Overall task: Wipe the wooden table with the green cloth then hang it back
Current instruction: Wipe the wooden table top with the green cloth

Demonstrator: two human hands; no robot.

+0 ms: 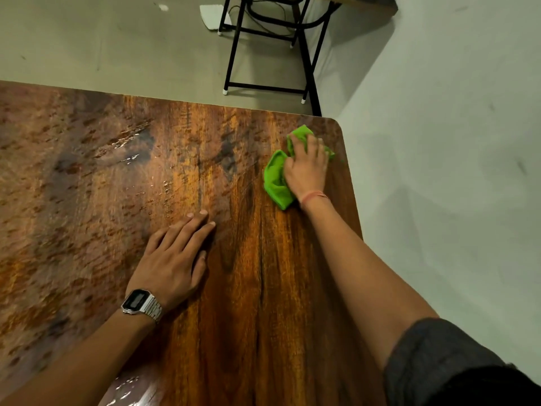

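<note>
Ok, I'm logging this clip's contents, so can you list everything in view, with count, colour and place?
wooden table: one, brown, fills the lower view
green cloth: one, bright green, bunched at the table's far right corner
stool frame: one, black metal, on the floor beyond the table
floor: one, grey, beyond and right of the table
watch: one, silver, left wrist
wrist thread: one, reddish, right wrist
sleeve: one, dark grey, right arm
left hand: flat on the table
right hand: pressing on the cloth
</note>
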